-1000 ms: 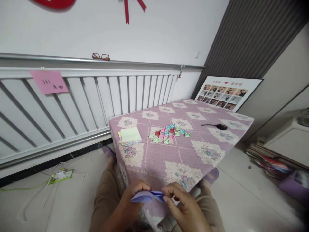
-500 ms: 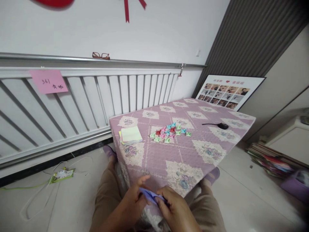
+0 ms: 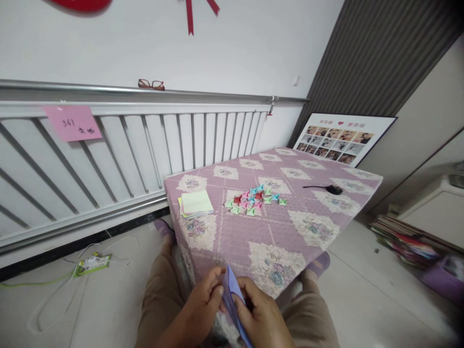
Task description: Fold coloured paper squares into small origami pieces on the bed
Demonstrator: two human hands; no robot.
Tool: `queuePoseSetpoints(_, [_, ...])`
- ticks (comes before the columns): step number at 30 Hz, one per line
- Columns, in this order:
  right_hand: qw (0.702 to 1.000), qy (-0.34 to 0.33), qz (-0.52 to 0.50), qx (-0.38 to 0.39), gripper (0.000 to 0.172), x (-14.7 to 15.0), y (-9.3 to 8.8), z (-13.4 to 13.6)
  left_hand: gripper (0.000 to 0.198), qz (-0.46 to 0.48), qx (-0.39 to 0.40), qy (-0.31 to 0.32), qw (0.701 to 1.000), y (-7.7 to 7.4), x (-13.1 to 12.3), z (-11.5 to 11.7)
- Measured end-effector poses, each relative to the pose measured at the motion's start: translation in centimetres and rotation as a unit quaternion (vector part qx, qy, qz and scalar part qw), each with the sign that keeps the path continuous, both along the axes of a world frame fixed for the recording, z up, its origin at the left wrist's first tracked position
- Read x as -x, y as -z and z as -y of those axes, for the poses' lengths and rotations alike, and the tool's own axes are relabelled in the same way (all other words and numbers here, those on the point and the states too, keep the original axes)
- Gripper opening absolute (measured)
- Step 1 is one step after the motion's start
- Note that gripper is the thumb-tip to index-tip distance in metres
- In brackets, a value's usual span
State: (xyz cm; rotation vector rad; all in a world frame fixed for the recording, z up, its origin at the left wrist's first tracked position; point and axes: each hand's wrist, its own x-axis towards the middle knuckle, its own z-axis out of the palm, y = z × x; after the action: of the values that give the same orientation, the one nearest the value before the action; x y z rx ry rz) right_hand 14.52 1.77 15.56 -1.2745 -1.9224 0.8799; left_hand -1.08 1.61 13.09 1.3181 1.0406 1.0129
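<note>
A folded sheet of purple paper point(image 3: 232, 289) is held between both hands, low over the near corner of the cloth-covered table point(image 3: 250, 241). My right hand point(image 3: 261, 314) pinches its right side with thumb and fingers. On the left edge, my left hand point(image 3: 206, 302) has its thumb and fingers closed at the paper. The lower part of the sheet is partly hidden by my right hand. Several small folded paper pieces point(image 3: 251, 204) in green, pink, blue and red lie in a group farther up the table. A stack of square paper sheets point(image 3: 196, 203) rests to their left.
A dark round object with a long thin handle point(image 3: 334, 189) lies at the table's right side. Behind the table stand a white radiator point(image 3: 210, 137) and a photo board point(image 3: 326, 140). A power strip point(image 3: 92, 264) with cords is on the floor at left.
The purple paper has turned from lying nearly sideways to standing upright and slanted. My left fingers, spread before, have closed on its edge. The table items have not moved.
</note>
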Motion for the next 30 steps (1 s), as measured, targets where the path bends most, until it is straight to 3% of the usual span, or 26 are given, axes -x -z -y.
queuePoseSetpoints(4, [0.999,0.050,-0.014,-0.016,0.015,-0.1,0.9,0.2,0.039,0.000,0.011,-0.028,1.000,0.0,0.0,-0.2])
queuePoseSetpoints(7, [0.998,0.022,0.024,-0.052,0.007,-0.4,1.5,0.0,0.038,0.000,0.012,-0.052,0.999,0.3,-0.1,-0.2])
queuePoseSetpoints(14, [0.988,-0.033,0.080,-0.125,0.022,0.0,1.6,-0.3,0.007,-0.045,-0.014,-0.098,0.994,0.6,-0.5,0.0])
queuePoseSetpoints(22, [0.976,-0.020,0.152,-0.153,0.018,0.0,2.3,-0.3,0.037,-0.024,-0.015,-0.017,0.999,0.1,0.0,0.7])
queuePoseSetpoints(30, [0.978,0.071,0.125,-0.151,0.014,0.3,4.0,-0.6,0.040,-0.061,0.023,-0.090,0.994,1.8,-1.9,-0.6])
